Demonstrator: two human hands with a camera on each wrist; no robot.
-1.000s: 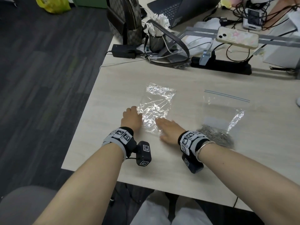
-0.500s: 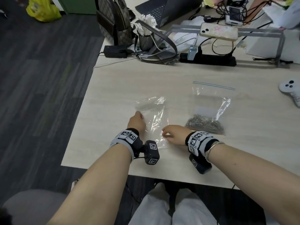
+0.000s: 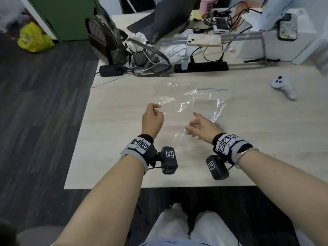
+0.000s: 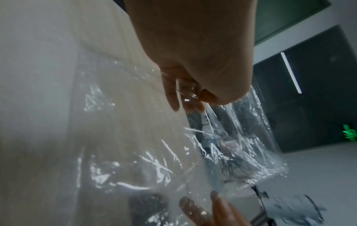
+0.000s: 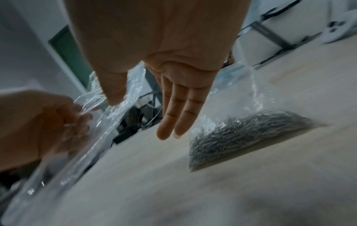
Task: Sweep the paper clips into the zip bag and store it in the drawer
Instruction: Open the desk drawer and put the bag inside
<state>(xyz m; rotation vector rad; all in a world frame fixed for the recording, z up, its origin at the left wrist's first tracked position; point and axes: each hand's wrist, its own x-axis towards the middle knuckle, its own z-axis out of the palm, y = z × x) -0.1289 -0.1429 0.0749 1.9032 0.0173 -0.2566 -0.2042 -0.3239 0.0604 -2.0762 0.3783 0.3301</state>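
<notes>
While left hand [image 3: 152, 119] fingers pinch the zip bag [image 3: 175, 110] edge above the tabletop [image 3: 113, 139], right hand [image 3: 201, 127] is spread wide; paper clips [image 5: 249, 134] sit beside it. Bag-opening step; next, get the mouth open.

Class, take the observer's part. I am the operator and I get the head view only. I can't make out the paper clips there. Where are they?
Observer: The right wrist view shows the paper clips in a grey heap on the table, under clear plastic and close beside the right hand.
Operator: Does that hand hold anything?
Observer: No. Its fingers are straight and its palm is bare.
Operator: How does the left hand grip?
Observer: The left wrist view shows the left hand pinching the film of the clear bag between thumb and fingers, with the bag lifted off the table.
</notes>
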